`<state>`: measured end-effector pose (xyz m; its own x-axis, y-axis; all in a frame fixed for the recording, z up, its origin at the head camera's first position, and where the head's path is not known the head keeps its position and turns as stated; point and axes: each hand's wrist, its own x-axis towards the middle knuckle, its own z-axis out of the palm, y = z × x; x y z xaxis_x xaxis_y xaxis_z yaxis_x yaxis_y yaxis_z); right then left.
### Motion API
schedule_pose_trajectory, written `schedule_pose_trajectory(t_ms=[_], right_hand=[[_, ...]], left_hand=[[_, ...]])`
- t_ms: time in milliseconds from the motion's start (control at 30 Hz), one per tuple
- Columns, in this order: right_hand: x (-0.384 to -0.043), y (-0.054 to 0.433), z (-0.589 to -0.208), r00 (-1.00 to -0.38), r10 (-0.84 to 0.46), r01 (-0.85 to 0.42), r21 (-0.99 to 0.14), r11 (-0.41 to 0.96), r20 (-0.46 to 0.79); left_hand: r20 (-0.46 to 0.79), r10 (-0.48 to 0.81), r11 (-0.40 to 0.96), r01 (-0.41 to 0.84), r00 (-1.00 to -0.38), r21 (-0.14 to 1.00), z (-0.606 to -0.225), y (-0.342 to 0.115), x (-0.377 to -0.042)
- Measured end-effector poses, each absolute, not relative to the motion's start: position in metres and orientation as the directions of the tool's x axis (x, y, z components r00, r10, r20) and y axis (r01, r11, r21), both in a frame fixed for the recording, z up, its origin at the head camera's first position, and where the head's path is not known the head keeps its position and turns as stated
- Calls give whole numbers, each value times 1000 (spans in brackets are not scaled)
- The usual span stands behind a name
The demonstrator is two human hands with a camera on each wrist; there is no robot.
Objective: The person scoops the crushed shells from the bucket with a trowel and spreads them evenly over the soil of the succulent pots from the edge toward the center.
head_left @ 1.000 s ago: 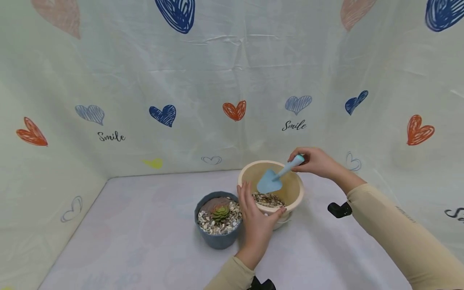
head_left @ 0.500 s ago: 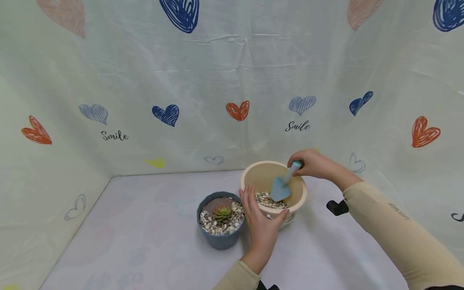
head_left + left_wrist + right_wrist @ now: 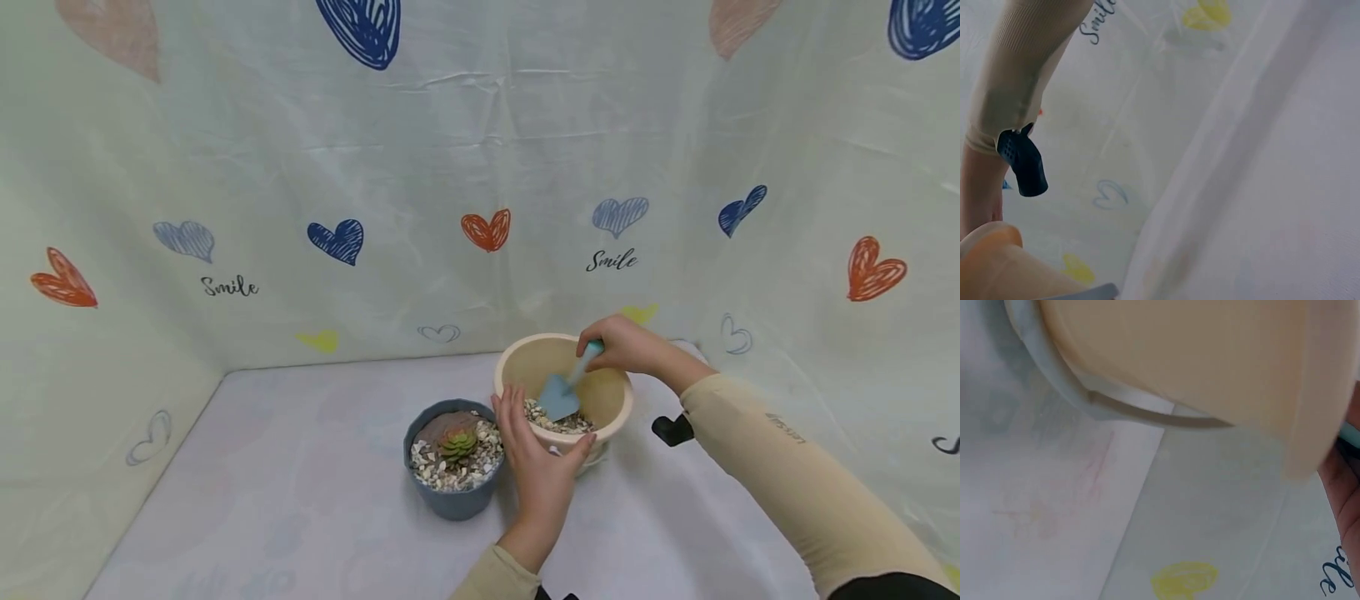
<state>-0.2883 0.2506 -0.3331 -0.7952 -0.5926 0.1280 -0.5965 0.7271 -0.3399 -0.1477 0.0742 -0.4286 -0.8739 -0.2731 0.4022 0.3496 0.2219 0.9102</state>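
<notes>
In the head view my right hand [image 3: 618,343] grips the handle of a small light-blue trowel [image 3: 558,398]. Its blade points down inside a cream flower pot [image 3: 525,367], against the loose pebbles [image 3: 566,422] at the bottom. My left hand [image 3: 542,479] rests against the pot's near side, fingers extended along the left and thumb spread to the right. The right wrist view shows the pot's outer wall [image 3: 1179,350] close up, with a bit of the teal handle [image 3: 1350,434] at the edge. The left hand is hidden in the left wrist view.
Just left of the cream pot stands a blue-grey pot [image 3: 453,502] with a green-red succulent [image 3: 457,446], pale pebbles and a brown patch. A white cloth [image 3: 300,467] covers the table. A curtain printed with hearts [image 3: 420,167] hangs close behind.
My right hand has lowered the trowel deeper into the cream pot, with the blade shifting right and then back left. The left hand stays on the pot.
</notes>
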Motion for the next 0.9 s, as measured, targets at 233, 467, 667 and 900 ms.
schedule_pose_trajectory(t_ms=[233,467,667,900], right_hand=[[-290,243,-343,-812,-559,-576,-391,718,168],[-288,238,-351,-861,-495,-484,-500,719,121],[-282,234,-354,-866,-494,-441,-579,685,75],[-280,232,-357,-859,-511,-419,-624,659,38]], left_hand=[[385,-259,212,337,-886,917,-429,74,-146],[400,-268,224,347,-877,911,-430,73,-147],[399,-258,234,344,-880,909,-430,72,-147],[386,-248,224,335,-889,915,-430,72,-147]])
